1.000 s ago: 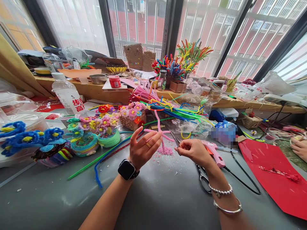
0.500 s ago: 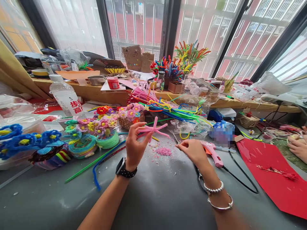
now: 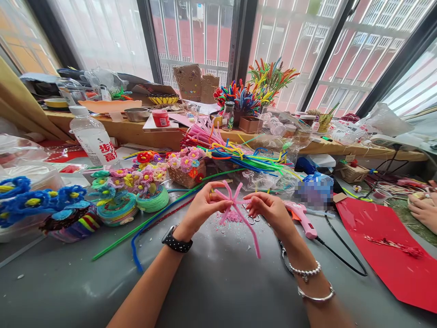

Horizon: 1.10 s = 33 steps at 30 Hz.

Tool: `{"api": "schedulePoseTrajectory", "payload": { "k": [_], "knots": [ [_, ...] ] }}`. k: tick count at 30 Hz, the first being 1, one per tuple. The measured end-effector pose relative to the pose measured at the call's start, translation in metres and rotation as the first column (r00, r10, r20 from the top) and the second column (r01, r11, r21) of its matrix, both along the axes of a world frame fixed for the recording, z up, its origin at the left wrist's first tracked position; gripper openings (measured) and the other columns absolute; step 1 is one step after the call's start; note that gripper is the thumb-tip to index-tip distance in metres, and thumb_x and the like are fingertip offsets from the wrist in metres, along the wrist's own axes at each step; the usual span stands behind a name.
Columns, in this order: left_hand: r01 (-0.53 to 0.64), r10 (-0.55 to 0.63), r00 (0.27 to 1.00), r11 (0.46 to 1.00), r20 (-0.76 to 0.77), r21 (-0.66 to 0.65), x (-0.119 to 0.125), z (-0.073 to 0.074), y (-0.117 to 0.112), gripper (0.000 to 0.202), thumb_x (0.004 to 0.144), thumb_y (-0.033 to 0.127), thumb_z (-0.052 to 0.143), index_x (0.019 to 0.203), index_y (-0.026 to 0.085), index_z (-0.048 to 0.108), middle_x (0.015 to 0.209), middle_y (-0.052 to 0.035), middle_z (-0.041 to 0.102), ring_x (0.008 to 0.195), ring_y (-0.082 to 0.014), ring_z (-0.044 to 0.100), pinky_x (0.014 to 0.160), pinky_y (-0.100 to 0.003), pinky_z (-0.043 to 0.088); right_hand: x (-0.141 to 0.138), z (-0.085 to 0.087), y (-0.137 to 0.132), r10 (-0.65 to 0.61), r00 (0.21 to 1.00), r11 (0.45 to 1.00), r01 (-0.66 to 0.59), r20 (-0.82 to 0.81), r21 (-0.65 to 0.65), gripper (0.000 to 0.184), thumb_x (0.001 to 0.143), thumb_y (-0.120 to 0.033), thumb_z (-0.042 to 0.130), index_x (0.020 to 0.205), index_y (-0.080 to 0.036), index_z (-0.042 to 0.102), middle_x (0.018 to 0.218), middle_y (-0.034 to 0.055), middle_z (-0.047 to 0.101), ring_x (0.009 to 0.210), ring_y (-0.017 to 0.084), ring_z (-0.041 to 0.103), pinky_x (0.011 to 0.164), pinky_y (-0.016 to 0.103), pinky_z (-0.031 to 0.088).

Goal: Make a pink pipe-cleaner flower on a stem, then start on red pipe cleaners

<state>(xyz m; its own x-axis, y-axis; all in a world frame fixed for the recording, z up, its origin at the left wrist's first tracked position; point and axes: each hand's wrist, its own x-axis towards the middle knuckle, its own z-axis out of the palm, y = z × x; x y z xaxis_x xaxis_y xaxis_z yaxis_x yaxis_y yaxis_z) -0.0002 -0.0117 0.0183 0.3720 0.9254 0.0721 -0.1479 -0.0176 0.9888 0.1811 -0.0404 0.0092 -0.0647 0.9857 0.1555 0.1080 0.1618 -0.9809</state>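
Note:
A star-like piece of crossed pink pipe cleaners (image 3: 235,200) is held up over the table, with short arms and one longer arm hanging down to the right. My left hand (image 3: 206,202) pinches it from the left between thumb and fingers. On the other side my right hand (image 3: 269,210) has its fingertips closed on a right-hand arm of the piece. Behind and below it lies a small heap of pink clippings (image 3: 232,216). Partly hidden by my right fingers, scissor handles (image 3: 253,219) rest on the table.
A pink glue gun (image 3: 303,221) with a black cord lies right of my right hand, beside red card (image 3: 392,250). Pipe-cleaner flower pots (image 3: 118,209) stand at left, near a plastic bottle (image 3: 94,141). Loose pipe cleaners (image 3: 246,157) lie behind. Another person's hand (image 3: 423,212) is far right.
My right hand has moved left from beside the scissors and taken hold of the pink piece. The piece has shifted slightly right and lower, and its long arm now hangs down.

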Motion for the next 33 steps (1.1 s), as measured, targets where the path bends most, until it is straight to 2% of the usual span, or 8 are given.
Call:
{"api": "schedulePoseTrajectory", "payload": {
  "k": [4, 9, 12, 16, 19, 22, 26, 33],
  "knots": [
    [0.028, -0.029, 0.999, 0.999, -0.016, -0.021, 0.003, -0.001, 0.000, 0.050, 0.057, 0.026, 0.070, 0.100, 0.015, 0.047, 0.059, 0.0018, 0.061, 0.053, -0.0104, 0.057, 0.052, -0.020, 0.042, -0.010, 0.001, -0.003, 0.014, 0.997, 0.999, -0.017, -0.078, -0.033, 0.021, 0.064, -0.035, 0.064, 0.067, -0.014, 0.061, 0.055, -0.0011, 0.059, 0.047, 0.008, 0.053, 0.048, 0.021, 0.043],
    [0.000, 0.033, 0.984, 0.982, 0.174, -0.188, -0.002, -0.006, 0.006, 0.035, 0.074, 0.042, 0.048, 0.096, 0.014, 0.052, 0.079, -0.0077, 0.066, 0.063, -0.0125, 0.061, 0.062, -0.025, 0.046, -0.014, -0.005, -0.001, -0.132, 0.947, 0.991, 0.123, -0.294, -0.048, 0.017, 0.062, -0.031, 0.067, 0.068, -0.016, 0.062, 0.057, -0.0022, 0.060, 0.049, 0.008, 0.055, 0.050, 0.020, 0.045],
    [0.042, -0.019, 0.992, 0.981, 0.122, -0.190, 0.000, -0.009, 0.005, 0.030, 0.070, 0.032, 0.057, 0.094, 0.014, 0.054, 0.090, -0.0092, 0.064, 0.076, -0.0145, 0.061, 0.072, -0.027, 0.045, -0.017, -0.006, 0.000, -0.200, 0.903, 0.980, 0.179, -0.380, -0.090, 0.018, 0.060, -0.031, 0.068, 0.068, -0.016, 0.062, 0.059, -0.0020, 0.061, 0.051, 0.009, 0.056, 0.052, 0.021, 0.046],
    [0.173, -0.172, 0.985, 0.982, 0.018, -0.077, 0.009, -0.008, -0.002, 0.035, 0.061, 0.023, 0.067, 0.093, 0.015, 0.057, 0.096, -0.0065, 0.062, 0.089, -0.0183, 0.057, 0.078, -0.029, 0.043, -0.024, -0.006, -0.002, -0.190, 0.917, 0.982, 0.176, -0.351, -0.070, 0.020, 0.061, -0.032, 0.067, 0.070, -0.015, 0.061, 0.062, 0.0001, 0.063, 0.055, 0.012, 0.059, 0.055, 0.025, 0.048],
    [0.077, -0.075, 0.996, 0.996, 0.044, -0.055, 0.014, -0.008, -0.004, 0.025, 0.064, 0.029, 0.064, 0.084, 0.013, 0.060, 0.084, -0.0046, 0.064, 0.078, -0.0162, 0.058, 0.074, -0.029, 0.045, -0.029, -0.006, -0.004, -0.134, 0.943, 0.991, 0.128, -0.305, -0.039, 0.020, 0.063, -0.032, 0.065, 0.072, -0.015, 0.061, 0.065, 0.0008, 0.063, 0.056, 0.012, 0.060, 0.056, 0.025, 0.049],
    [0.004, 0.004, 0.997, 0.994, 0.073, -0.108, 0.013, -0.011, -0.002, 0.024, 0.065, 0.032, 0.063, 0.077, 0.012, 0.062, 0.076, -0.0046, 0.064, 0.069, -0.0142, 0.059, 0.071, -0.028, 0.046, -0.030, -0.007, -0.004, -0.098, 0.955, 0.995, 0.094, -0.280, -0.027, 0.020, 0.063, -0.032, 0.065, 0.073, -0.016, 0.060, 0.066, 0.0007, 0.063, 0.058, 0.012, 0.060, 0.057, 0.025, 0.049],
    [0.037, -0.014, 0.991, 0.983, 0.132, -0.177, 0.008, -0.014, 0.001, 0.025, 0.065, 0.032, 0.062, 0.080, 0.012, 0.062, 0.076, -0.0054, 0.065, 0.066, -0.0128, 0.059, 0.069, -0.026, 0.046, -0.026, -0.009, -0.003, -0.075, 0.970, 0.997, 0.070, -0.232, -0.027, 0.019, 0.063, -0.032, 0.065, 0.073, -0.016, 0.060, 0.065, 0.0004, 0.062, 0.055, 0.011, 0.058, 0.055, 0.024, 0.047],
    [0.123, -0.100, 0.988, 0.969, 0.115, -0.216, 0.005, -0.012, 0.000, 0.023, 0.067, 0.030, 0.061, 0.080, 0.011, 0.063, 0.079, -0.0072, 0.066, 0.071, -0.0150, 0.061, 0.070, -0.026, 0.046, -0.022, -0.007, -0.004, -0.009, 0.982, 1.000, 0.003, -0.186, -0.031, 0.017, 0.064, -0.030, 0.065, 0.073, -0.016, 0.059, 0.064, -0.0011, 0.060, 0.055, 0.010, 0.056, 0.055, 0.023, 0.046]
  ]
}}
